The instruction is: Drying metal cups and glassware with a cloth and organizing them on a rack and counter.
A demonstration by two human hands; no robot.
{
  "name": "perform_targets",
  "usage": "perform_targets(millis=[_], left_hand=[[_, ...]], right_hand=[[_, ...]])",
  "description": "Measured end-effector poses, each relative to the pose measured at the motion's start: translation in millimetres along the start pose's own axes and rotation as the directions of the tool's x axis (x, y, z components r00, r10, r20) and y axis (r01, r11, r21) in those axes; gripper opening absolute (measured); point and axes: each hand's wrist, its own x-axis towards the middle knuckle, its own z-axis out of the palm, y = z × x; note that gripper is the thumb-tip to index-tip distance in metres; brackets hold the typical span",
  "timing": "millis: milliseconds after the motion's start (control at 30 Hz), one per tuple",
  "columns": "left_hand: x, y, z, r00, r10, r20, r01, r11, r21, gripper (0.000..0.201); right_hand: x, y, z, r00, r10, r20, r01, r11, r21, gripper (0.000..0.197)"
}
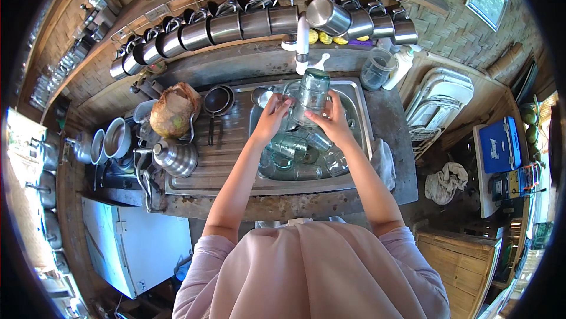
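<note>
Over the sink, my right hand grips a greenish glass jar, upside down beneath the white faucet. My left hand has its fingers curled beside a clear glass mug; what lies in them, if anything, is hidden. A small metal cup sits at the basin's rim, just beyond that hand. Below both hands, several glasses fill the basin, among them a greenish tumbler on its side and a clear glass at the right.
Left of the basin, the ribbed drainboard carries a strainer. Next to it stand a brown husked coconut and a metal kettle. Steel mugs hang above. A clear plastic container and a grey cloth flank the sink's right.
</note>
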Motion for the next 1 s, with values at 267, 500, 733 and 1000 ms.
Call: perform_targets(millis=[267,500,733,1000], left_hand=[[7.7,13.2,37.5,0.998,0.011,0.065,-0.012,1.000,0.009,0.029],[6.4,7.6,52.5,0.990,0.086,0.108,-0.071,0.988,-0.133,0.026],[-34.7,3.3,73.7,0.978,-0.135,0.160,0.202,0.806,-0.556,0.018],[-48.0,2.2,76.8,0.989,-0.120,0.084,0.146,0.838,-0.526,0.020]], right_hand=[[-24.5,-29.6,-31.6,0.996,-0.071,-0.052,0.063,0.987,-0.147,0.083],[-37.5,-32.7,-44.0,0.998,-0.063,-0.003,0.063,0.998,-0.009,0.079],[-92.7,7.4,-125.7,0.965,0.029,-0.260,-0.198,0.732,-0.652,0.061],[-151.6,27.7,-124.7,0.846,-0.074,-0.528,-0.451,0.430,-0.782,0.059]])
